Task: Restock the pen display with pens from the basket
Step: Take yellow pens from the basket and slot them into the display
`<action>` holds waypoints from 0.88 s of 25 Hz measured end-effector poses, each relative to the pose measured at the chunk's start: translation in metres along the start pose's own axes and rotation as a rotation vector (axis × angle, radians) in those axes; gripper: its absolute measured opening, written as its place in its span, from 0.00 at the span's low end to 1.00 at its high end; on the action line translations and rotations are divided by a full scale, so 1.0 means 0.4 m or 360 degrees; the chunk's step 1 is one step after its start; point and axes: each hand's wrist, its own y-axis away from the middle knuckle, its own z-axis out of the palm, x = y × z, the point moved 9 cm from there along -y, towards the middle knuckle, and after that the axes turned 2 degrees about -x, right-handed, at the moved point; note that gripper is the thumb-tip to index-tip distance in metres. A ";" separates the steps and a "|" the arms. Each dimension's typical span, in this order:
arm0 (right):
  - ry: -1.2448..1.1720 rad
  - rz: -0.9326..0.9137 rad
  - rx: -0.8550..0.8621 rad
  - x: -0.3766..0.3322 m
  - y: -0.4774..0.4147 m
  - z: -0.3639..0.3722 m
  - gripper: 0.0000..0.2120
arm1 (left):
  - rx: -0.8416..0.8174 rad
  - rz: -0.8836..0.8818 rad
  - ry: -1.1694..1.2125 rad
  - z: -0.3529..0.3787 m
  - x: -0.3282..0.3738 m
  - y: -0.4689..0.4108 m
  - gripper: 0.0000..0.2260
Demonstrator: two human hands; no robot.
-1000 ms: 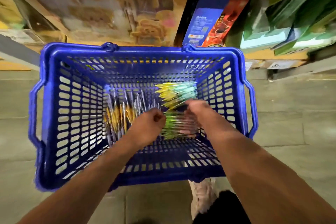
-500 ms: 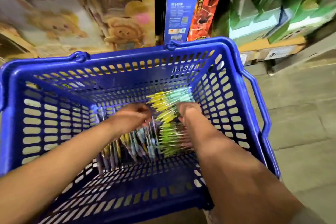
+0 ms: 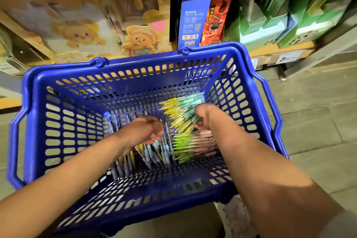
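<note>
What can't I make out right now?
Head view only:
- Right hand grip on the yellow-and-teal clear plastic pens: fingers hidden behind its own wrist.
- Dark pens under the left hand: covered, blurred.
- White shelf price label: too small, blurred.
- Pen display: outside the frame.

Blue slotted plastic basket (image 3: 135, 75): upright, both handles folded down along the sides. Holds three groups of pens on the bottom. Yellow-and-teal pen bundle (image 3: 179, 108): tilted at far right, gripped by right hand (image 3: 202, 116). Green-and-pink pen bundle (image 3: 191, 145): flat, just nearer. Blue, purple and gold pens (image 3: 154, 152): spread at centre, partly under left hand (image 3: 143, 131).
</note>
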 end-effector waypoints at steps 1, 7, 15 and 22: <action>0.0002 -0.0091 -0.0002 -0.020 0.026 0.006 0.16 | 0.0009 0.0048 0.0075 0.007 0.011 0.003 0.09; -0.0087 -0.0233 -0.0734 -0.071 0.193 0.225 0.05 | -0.0192 0.0314 -0.0195 0.073 0.052 0.014 0.26; -0.0147 -0.0425 -0.0884 -0.081 0.204 0.213 0.05 | -0.0277 0.0208 0.0126 0.034 0.027 0.039 0.16; -0.0346 -0.0542 -0.0978 -0.111 0.202 0.197 0.10 | -0.0514 -0.0015 0.0231 0.038 0.004 0.041 0.10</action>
